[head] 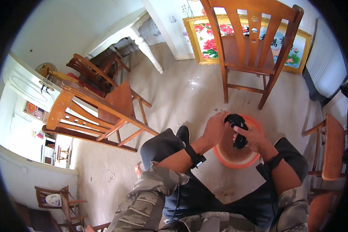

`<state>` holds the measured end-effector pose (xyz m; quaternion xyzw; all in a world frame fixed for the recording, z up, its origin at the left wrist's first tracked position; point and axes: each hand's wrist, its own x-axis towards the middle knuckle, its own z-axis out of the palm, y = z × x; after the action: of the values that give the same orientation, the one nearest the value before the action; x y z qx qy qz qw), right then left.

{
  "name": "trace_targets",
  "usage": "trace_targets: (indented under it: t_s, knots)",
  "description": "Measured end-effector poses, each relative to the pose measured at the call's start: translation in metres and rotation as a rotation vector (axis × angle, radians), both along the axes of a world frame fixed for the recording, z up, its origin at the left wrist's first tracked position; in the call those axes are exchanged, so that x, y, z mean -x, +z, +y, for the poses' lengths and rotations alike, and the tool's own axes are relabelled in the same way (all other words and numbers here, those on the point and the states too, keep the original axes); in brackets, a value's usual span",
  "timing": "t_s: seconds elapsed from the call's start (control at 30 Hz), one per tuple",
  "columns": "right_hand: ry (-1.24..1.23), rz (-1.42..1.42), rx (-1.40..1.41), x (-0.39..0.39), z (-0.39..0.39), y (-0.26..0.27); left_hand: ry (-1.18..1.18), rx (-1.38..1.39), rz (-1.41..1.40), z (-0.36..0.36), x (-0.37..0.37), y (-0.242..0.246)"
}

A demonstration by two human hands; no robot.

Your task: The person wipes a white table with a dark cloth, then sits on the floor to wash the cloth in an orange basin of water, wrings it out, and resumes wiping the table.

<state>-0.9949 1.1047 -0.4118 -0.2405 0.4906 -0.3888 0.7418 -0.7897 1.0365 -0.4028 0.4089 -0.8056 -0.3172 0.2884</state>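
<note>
Both hands are on a bunched black cloth item (240, 141), which looks soft; I cannot tell exactly what it is. My left hand (215, 127) grips its upper left end, fingers curled and partly hidden. My right hand (251, 137) is closed around its lower right part, with the thumb on top. A small pale mark shows on the black material. Directly beneath is an orange plastic basin (219, 160) on the floor between my knees. It holds brownish, cloudy water (226, 145), partly covered from sight by my hands.
A wooden chair (250, 68) stands ahead, with a gold-framed flower picture (210, 47) behind it. More wooden chairs are at the left (116, 101) and right (333, 146). A white table leg (148, 52) rises at the back. A white jug (53, 200) sits on a chair lower left.
</note>
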Motion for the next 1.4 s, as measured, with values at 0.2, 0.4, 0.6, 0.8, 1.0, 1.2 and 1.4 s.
trace_targets:
  t_s: [0.2,0.4,0.6,0.8,1.0,1.2,1.4]
  knots:
    - [-0.232,-0.197,0.093,-0.008,-0.009,-0.013,0.033,-0.033,0.225,0.040,0.029,0.009]
    - [-0.235,-0.125,0.147,0.017,-0.026,-0.063,-0.055,0.009,0.174,0.055,0.038,-0.028]
    - [-0.021,0.653,0.866,0.012,-0.001,-0.078,0.026,-0.152,0.425,0.046,0.038,-0.042]
    - [-0.319,-0.390,0.050,-0.008,-0.003,-0.036,0.061,0.113,0.148,0.045,0.038,-0.031]
    - [-0.323,-0.429,-0.024,0.012,0.001,-0.042,-0.088,0.050,0.146,0.039,0.029,-0.012]
    - [0.136,0.153,-0.003,0.017,0.012,-0.068,-0.389,0.204,-0.136,0.044,0.028,0.003]
    - [0.437,0.625,0.625,0.003,0.013,-0.116,-0.445,0.354,-0.275,0.045,0.033,-0.020]
